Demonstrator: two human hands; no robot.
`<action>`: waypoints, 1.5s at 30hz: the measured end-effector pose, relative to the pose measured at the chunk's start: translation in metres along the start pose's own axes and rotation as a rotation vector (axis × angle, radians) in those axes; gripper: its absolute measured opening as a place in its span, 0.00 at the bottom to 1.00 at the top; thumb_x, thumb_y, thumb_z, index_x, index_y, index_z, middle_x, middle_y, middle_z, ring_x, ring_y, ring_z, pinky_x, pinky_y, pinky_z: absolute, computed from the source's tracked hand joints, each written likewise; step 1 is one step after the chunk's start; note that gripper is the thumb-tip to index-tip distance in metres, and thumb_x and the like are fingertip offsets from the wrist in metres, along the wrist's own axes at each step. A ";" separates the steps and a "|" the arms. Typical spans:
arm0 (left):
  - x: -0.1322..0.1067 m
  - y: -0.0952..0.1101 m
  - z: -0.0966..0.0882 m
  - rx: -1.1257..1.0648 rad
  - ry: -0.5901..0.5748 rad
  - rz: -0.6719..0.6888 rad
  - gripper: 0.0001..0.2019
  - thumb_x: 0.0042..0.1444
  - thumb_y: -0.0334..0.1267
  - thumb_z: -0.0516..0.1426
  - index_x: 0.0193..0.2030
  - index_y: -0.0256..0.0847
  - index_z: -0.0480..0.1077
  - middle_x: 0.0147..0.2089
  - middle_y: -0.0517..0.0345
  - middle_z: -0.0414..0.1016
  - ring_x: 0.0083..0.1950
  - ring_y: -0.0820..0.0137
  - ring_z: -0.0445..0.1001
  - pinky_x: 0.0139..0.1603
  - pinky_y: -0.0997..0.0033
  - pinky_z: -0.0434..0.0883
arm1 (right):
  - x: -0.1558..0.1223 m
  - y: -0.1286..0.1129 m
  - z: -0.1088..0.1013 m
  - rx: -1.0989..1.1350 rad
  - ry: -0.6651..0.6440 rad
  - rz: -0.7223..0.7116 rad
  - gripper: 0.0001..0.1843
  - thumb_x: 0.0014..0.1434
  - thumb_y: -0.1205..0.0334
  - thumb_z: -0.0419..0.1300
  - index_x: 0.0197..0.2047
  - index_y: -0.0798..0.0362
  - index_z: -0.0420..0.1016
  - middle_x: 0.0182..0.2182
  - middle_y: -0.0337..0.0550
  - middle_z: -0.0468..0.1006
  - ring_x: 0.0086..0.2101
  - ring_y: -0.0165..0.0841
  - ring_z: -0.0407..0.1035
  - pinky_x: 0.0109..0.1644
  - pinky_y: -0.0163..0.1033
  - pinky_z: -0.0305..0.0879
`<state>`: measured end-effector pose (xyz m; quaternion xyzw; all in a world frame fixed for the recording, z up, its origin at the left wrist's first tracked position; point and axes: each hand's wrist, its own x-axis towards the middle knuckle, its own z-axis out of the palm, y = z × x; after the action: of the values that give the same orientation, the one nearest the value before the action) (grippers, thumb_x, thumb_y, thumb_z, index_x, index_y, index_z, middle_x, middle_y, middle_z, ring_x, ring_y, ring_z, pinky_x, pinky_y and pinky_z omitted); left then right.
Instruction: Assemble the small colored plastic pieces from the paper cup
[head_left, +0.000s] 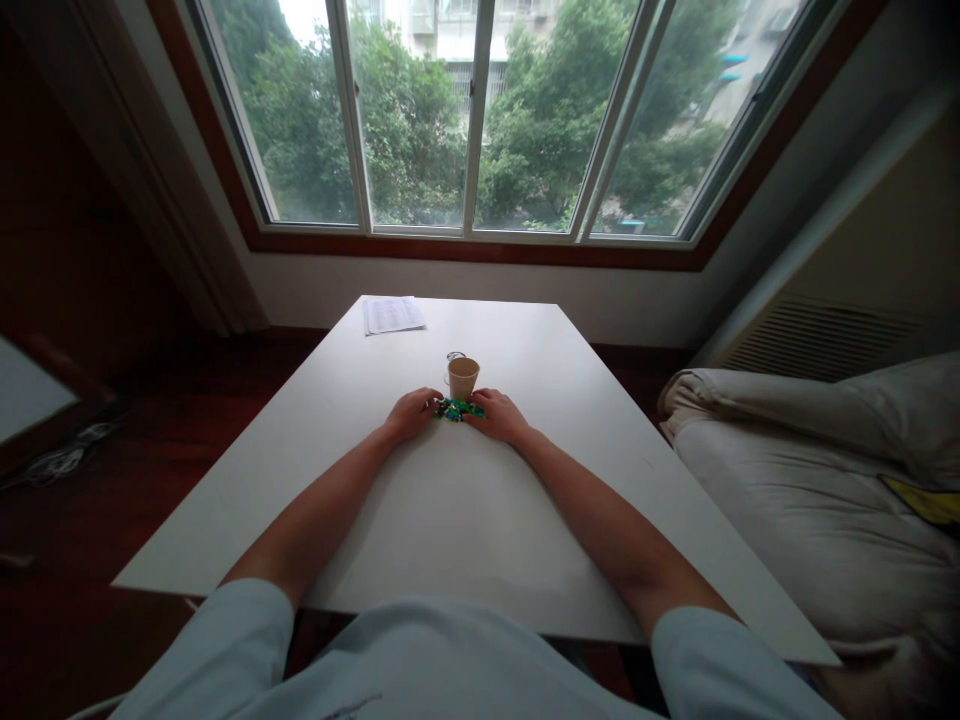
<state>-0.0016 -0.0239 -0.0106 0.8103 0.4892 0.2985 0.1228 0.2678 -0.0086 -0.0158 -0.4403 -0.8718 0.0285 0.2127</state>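
A small heap of green and blue pieces (458, 409) lies on the white table (450, 500), just in front of a tan paper cup (463, 377) that stands upright. My left hand (412, 412) rests on the table at the left side of the heap, fingers curled against it. On the right side of the heap lies my right hand (499, 414), its fingers curled inward too. Both hands cup the heap between them. Whether either hand grips any piece is hidden.
A printed sheet of paper (393, 314) lies at the table's far left corner. A small dark object (455, 355) sits just behind the cup. A cushioned sofa (817, 470) stands to the right. A wide window (480, 120) is beyond the table.
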 end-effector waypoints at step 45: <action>0.004 -0.004 0.000 0.252 0.009 -0.157 0.03 0.59 0.34 0.58 0.38 0.42 0.74 0.40 0.52 0.76 0.45 0.61 0.70 0.46 0.63 0.66 | -0.004 0.023 -0.005 0.176 -0.015 0.078 0.07 0.57 0.63 0.58 0.27 0.51 0.72 0.26 0.37 0.73 0.30 0.31 0.62 0.35 0.34 0.55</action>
<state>-0.0031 -0.0189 -0.0114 0.7772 0.5851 0.2278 0.0407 0.2897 0.0016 -0.0180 -0.4534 -0.8497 0.1166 0.2428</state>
